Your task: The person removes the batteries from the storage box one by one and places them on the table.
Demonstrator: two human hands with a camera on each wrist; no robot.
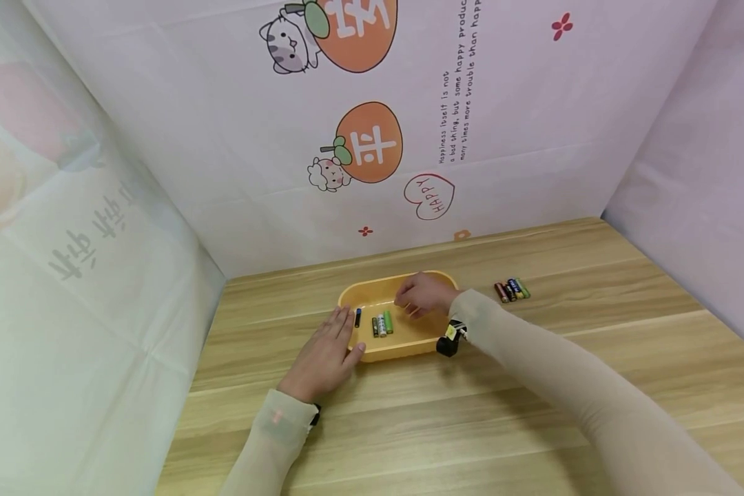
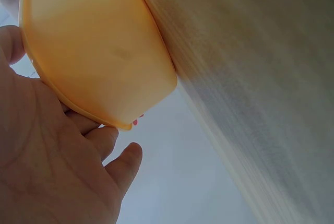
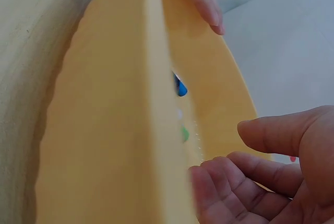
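Note:
A yellow plastic tray (image 1: 403, 348) stands on the table. Inside it, a blue-and-black battery (image 1: 357, 317) lies alone near the left end. Close to the middle, a dark battery (image 1: 375, 327), a white one (image 1: 381, 325) and a green one (image 1: 388, 322) lie side by side. My left hand (image 1: 325, 355) rests on the tray's left rim, fingers extended over it and thumb by the front edge. My right hand (image 1: 426, 295) reaches into the right half, fingers loosely bent. In the right wrist view, nothing shows between the thumb (image 3: 276, 132) and the fingers.
Several batteries (image 1: 512, 290) lie in a row on the wooden table (image 1: 372, 427), right of the tray. A white printed cloth (image 1: 235, 151) hangs behind the table, with more cloth along the left and right sides.

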